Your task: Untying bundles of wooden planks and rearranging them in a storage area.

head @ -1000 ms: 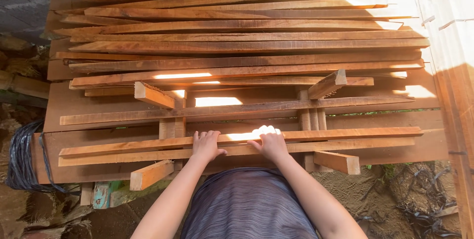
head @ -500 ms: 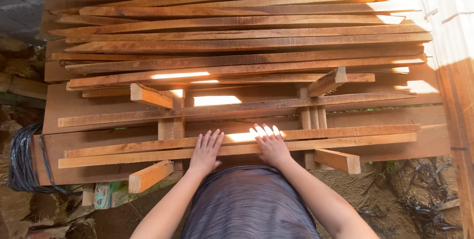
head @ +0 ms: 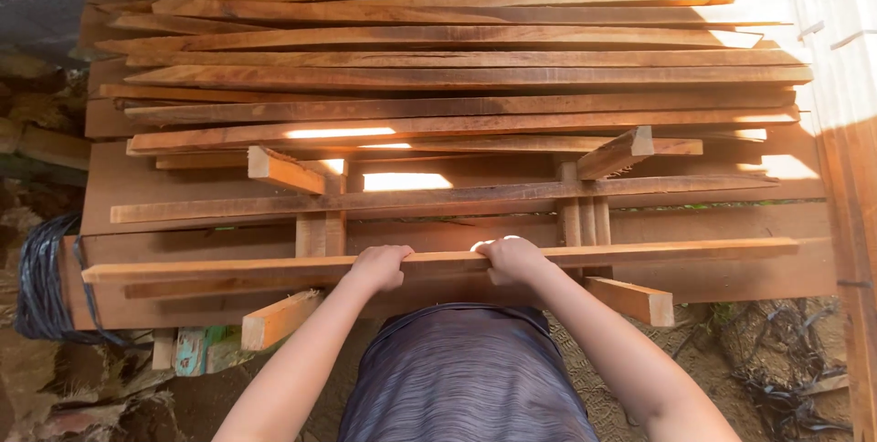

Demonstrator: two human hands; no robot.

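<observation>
Head view, looking straight down. Left hand (head: 376, 266) curled shut over the near edge of a long thin reddish-brown wooden slat (head: 438, 264), fingers wrapped on top. Right hand (head: 513, 257) just beside it, likewise clenched on the same slat, knuckles up. Both forearms reaching forward from the torso in a grey striped shirt (head: 466, 373), elbows bent slightly outward, wrists nearly level.

Slat lying crosswise under both hands, running far out to either side, nearest piece of a broad stack of rough-sawn reddish planks (head: 457, 68) filling the space beyond the hands. Short pale wooden block (head: 279, 317) sticking out below and left of the left hand; another short block (head: 632, 300) below and right of the right hand. Coil of dark cable (head: 41, 278) far left, on the ground.

Risks, as judged: grip close to the slat's middle, long ends unsupported, so likely sag or swing and a knock against the blocks or neighbouring planks. Rough edges: splinters to bare palms. Loose stack could shift if the slat drags.
</observation>
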